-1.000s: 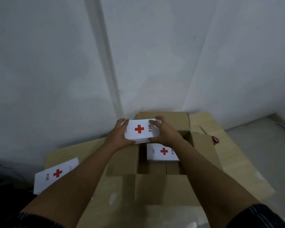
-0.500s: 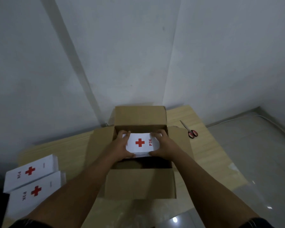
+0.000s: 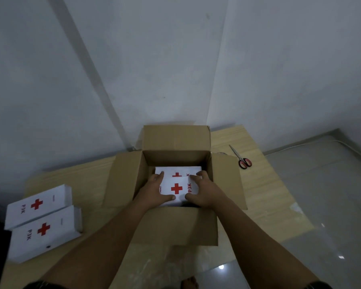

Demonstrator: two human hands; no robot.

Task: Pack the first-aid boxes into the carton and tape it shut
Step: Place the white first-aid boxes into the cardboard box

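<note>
An open brown carton (image 3: 175, 224) stands on the low wooden board with all flaps spread. Inside it, a white first-aid box with a red cross (image 3: 177, 189) is held between both hands. My left hand (image 3: 154, 190) grips its left edge and my right hand (image 3: 204, 190) grips its right edge. Beneath it, farther back in the carton, lies another first-aid box (image 3: 175, 171), partly covered. Two more first-aid boxes (image 3: 38, 204) (image 3: 43, 231) lie side by side on the board at the left.
Red-handled scissors (image 3: 241, 158) lie on the wooden board (image 3: 269, 184) right of the carton, near the wall corner. A roll-like object peeks out behind the right flap (image 3: 222, 153). Grey floor extends to the right.
Both hands have lowered the held first-aid box from above the carton down into it, onto the one lying inside. The camera view has tilted, bringing two boxes at left into sight.
</note>
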